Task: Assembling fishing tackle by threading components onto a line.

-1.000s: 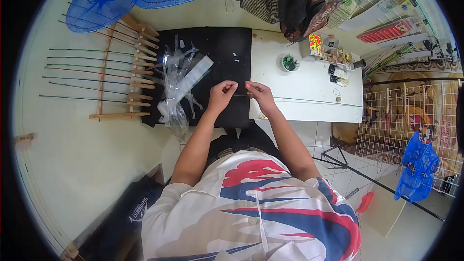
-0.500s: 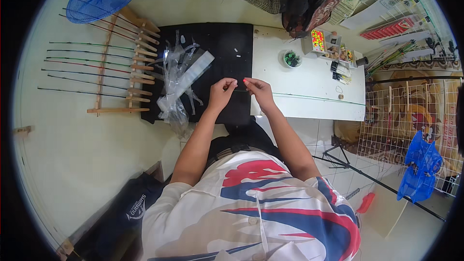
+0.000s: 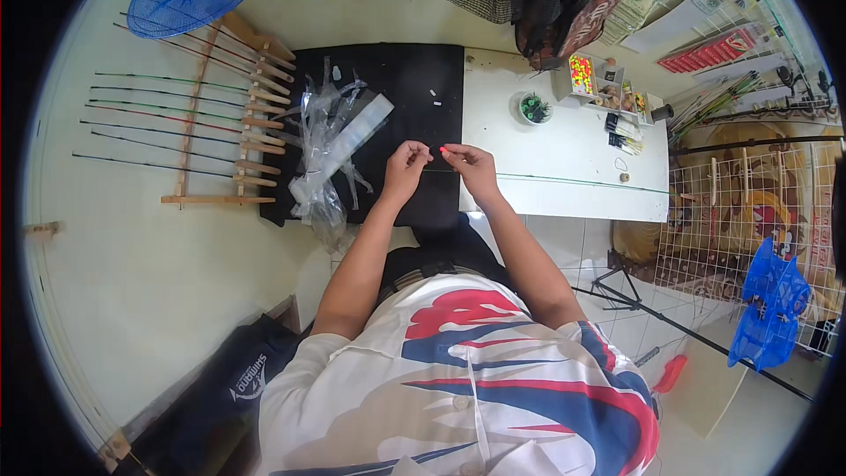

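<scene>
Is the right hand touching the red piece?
Touching: the head view shows the red piece held at the fingertips of the right hand, with no gap between.

White short-sleeved shirt (image 3: pixel 352 383), red and navy sweeping streaks, beige patches, pale buttons (image 3: pixel 462 403); black trousers (image 3: pixel 454 247).

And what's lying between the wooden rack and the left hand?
Crumpled clear plastic and a long pale strip lie there on the black surface, in the head view.

Forearms (image 3: pixel 359 264) angled inward, hands (image 3: pixel 404 171) (image 3: pixel 476 173) near each other, fingers (image 3: pixel 415 150) curled, right fingertips (image 3: pixel 450 155) pinched
</scene>
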The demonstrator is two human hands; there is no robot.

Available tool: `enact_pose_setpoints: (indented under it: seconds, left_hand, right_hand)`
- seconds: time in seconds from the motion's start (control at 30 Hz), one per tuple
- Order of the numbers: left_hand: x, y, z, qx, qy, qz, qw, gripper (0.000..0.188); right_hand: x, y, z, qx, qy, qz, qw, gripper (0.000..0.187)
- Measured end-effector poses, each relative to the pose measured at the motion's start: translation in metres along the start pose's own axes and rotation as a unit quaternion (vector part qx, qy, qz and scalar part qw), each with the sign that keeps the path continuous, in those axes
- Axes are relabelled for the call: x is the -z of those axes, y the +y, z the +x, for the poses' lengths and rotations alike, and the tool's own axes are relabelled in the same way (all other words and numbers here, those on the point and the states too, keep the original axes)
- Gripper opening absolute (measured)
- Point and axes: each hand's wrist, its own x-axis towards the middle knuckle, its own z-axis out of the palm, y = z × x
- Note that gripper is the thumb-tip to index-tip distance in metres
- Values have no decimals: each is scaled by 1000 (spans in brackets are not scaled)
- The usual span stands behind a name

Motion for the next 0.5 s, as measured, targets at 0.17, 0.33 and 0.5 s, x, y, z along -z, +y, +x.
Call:
enact_pose_setpoints:
  seconds: [0.17,0.33,0.5]
  left_hand:
    - [0,1,0,13,9,22,1000,12]
    - [3,6,-2,20,1,26,999,16]
    - [4,20,-8,35,-1,48,998,16]
  right_hand:
    - [-4,-7,-1,16,9,-22,1000,19]
    - [-6,-4,0,10,8,-23,1000,18]
    - [-7,-1,-3,13,13,-6,1000,19]
